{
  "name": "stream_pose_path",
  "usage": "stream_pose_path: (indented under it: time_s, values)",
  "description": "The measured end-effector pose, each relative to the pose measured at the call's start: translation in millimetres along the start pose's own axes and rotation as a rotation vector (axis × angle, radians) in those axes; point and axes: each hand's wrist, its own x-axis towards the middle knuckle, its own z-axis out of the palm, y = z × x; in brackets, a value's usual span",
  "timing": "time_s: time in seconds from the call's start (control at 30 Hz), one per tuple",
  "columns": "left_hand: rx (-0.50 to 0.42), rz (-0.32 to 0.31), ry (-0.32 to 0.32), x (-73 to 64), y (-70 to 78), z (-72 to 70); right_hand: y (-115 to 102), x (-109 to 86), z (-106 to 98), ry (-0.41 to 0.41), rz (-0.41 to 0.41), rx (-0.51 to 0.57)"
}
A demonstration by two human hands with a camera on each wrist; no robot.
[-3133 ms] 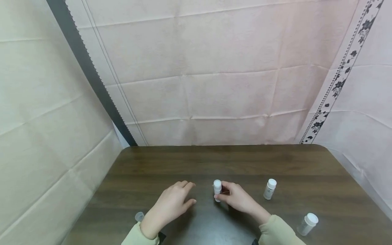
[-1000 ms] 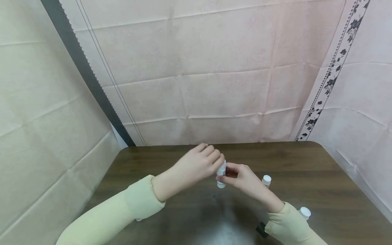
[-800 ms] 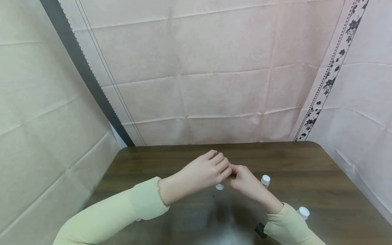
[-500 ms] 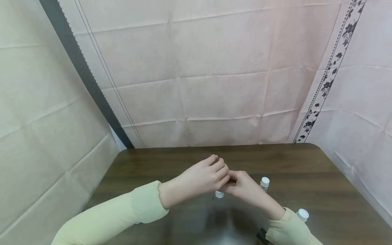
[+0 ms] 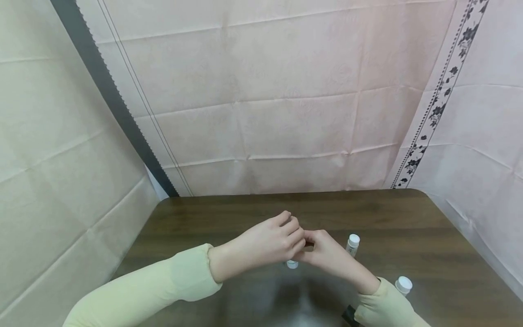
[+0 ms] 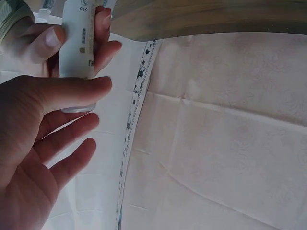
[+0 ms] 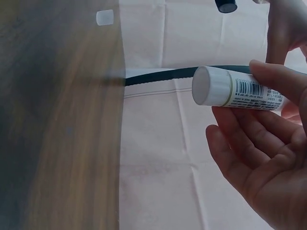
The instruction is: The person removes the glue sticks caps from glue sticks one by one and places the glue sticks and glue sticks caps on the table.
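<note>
A small white bottle [image 7: 240, 88] with a barcode label is held tilted between both hands, raised above the table. My right hand [image 5: 327, 254] grips its labelled body between thumb and fingers. My left hand [image 5: 271, 240] reaches across and pinches the upper end, the thumb [image 6: 84, 91] lying across it in the left wrist view. In the head view only the bottle's round white base [image 5: 292, 264] shows below the fingers; the left hand hides the rest. The left hand's other fingers are spread loosely behind the bottle.
Two more white-capped bottles stand on the dark wooden table [image 5: 229, 218]: a small one [image 5: 352, 244] beyond the right wrist and a wider one [image 5: 403, 285] near the right sleeve. A small translucent cup [image 7: 105, 17] lies on the table in the right wrist view. Cloth hangs around it.
My left hand has come across from the left and closed on the bottle's top, which my right hand lifted. Over the last second both hands sank slightly together with the bottle.
</note>
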Motion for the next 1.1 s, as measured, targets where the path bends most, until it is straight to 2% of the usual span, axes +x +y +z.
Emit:
stream_pose_path:
  time_s: [0.2,0.5,0.6,0.8,1.0,1.1]
  values:
    - [-0.022,0.002,-0.074,-1.1,0.0,-4.4,4.3,1.7,5.2,-0.008,-0.02,-0.013]
    - [-0.065,-0.036,-0.168,-1.9,-1.8,-6.9,3.8,3.6,9.8,-0.008,-0.047,0.002]
    - [-0.048,-0.028,-0.157,-2.7,-2.0,-7.1,3.7,3.5,10.0,0.002,-0.032,-0.002]
    - [-0.006,-0.003,-0.077,-5.7,-1.8,-9.6,4.2,0.6,6.7,0.039,-0.03,-0.029]
    - [-0.027,-0.008,-0.024,-7.8,1.7,-9.6,5.8,-1.9,6.4,0.007,-0.045,-0.012]
    - [-0.043,-0.02,-0.018,-7.8,3.8,-10.2,7.6,-2.6,8.7,-0.011,-0.077,-0.014]
